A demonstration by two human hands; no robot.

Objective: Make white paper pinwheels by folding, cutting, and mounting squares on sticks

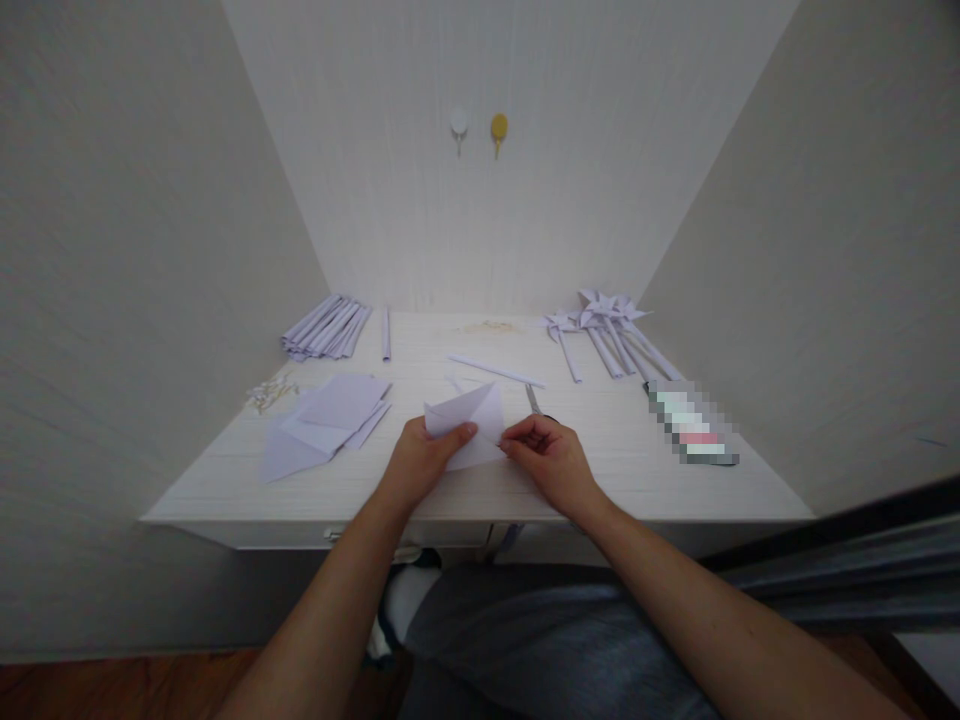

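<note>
A piece of white paper (480,412) with fold lines across it is held up over the near middle of the table. My left hand (424,455) grips it from the left, thumb on top and fingers behind. At the paper's right edge, the fingertips of my right hand (546,455) are closed in a pinch on it. Just beyond my right hand lies a pair of scissors (533,399), its handles partly hidden by the hand. A thin white paper strip (495,371) lies behind the held paper.
Paper sheets (330,420) lie at left, beside small sticks (271,392). Rolled paper tubes (326,328) are piled at back left, with one tube (386,334) apart. Several paper pinwheels (611,325) lie at back right, near a blurred phone (690,424). Small scraps (491,327) lie by the wall.
</note>
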